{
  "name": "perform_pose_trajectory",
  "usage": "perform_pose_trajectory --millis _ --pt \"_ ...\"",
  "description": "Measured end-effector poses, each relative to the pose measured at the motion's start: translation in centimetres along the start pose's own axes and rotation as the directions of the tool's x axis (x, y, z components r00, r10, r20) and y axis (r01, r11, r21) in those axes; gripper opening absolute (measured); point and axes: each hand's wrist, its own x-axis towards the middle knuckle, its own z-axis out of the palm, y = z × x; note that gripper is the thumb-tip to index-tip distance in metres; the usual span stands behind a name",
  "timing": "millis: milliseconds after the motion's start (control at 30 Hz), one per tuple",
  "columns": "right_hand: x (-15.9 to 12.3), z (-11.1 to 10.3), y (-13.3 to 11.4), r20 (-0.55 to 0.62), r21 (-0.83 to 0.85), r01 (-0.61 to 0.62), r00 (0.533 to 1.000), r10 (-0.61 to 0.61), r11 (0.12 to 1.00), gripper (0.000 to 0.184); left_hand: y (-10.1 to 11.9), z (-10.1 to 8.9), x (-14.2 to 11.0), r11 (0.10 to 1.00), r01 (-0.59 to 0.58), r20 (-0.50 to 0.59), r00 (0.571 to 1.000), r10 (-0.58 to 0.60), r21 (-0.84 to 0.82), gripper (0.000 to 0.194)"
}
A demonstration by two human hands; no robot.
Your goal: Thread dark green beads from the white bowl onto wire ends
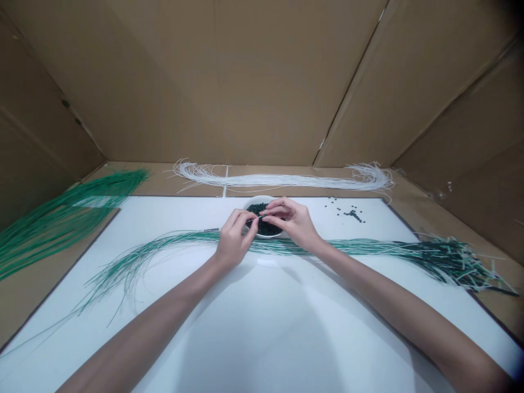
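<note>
Both hands meet above a white bowl (268, 236) of small dark beads (257, 208). My left hand (234, 237) pinches a thin pale strand (250, 220) between thumb and fingertips. Opposite it, my right hand (295, 222) is pinched at the strand's other end, where a small dark bit shows; whether it is a bead is too small to tell. Beneath the wrists runs a long bundle of green strands (360, 247). Its right end (454, 262) is thick with dark pieces and pale tips, while the left end fans out loosely.
Loose dark beads (352, 214) are scattered right of the bowl on the white board (262, 327). Behind it lies a bundle of white strands (278, 180). More green strands (77, 213) spread at the far left. Cardboard walls (245, 82) enclose the back and sides.
</note>
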Motion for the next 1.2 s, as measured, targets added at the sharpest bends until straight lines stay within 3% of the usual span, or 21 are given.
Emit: perform_pose_trajectory --millis 200,433,733,833,1033,1200 --pt "0.00 -0.02 0.01 -0.010 -0.033 0.027 1.000 -0.027 0.999 0.021 0.07 -0.01 -0.01 1.000 -0.009 0.008 1.000 0.009 0.003 0.006" --pt "-0.26 0.02 0.08 -0.011 -0.204 0.132 0.991 -0.137 0.970 0.016 0.10 -0.02 -0.04 1.000 -0.018 0.011 1.000 0.018 -0.006 0.007" --pt "-0.33 -0.04 0.39 0.006 -0.306 0.203 0.977 -0.211 0.930 0.012 0.09 -0.06 -0.05 1.000 -0.017 0.016 1.000 0.017 -0.007 0.006" --pt "-0.34 -0.18 0.57 0.049 -0.435 0.304 0.948 -0.315 0.848 0.010 0.03 -0.03 -0.09 1.000 -0.015 0.023 1.000 0.015 -0.004 0.006" --pt "-0.35 -0.55 0.81 0.211 -0.641 0.497 0.847 -0.488 0.585 0.014 0.02 -0.02 -0.13 1.000 -0.011 0.030 0.999 0.011 0.004 0.006" --pt "-0.27 -0.56 0.78 0.250 -0.682 0.544 0.802 -0.543 0.489 0.015 -0.02 0.00 -0.15 1.000 -0.024 0.038 0.999 0.024 0.008 0.006"
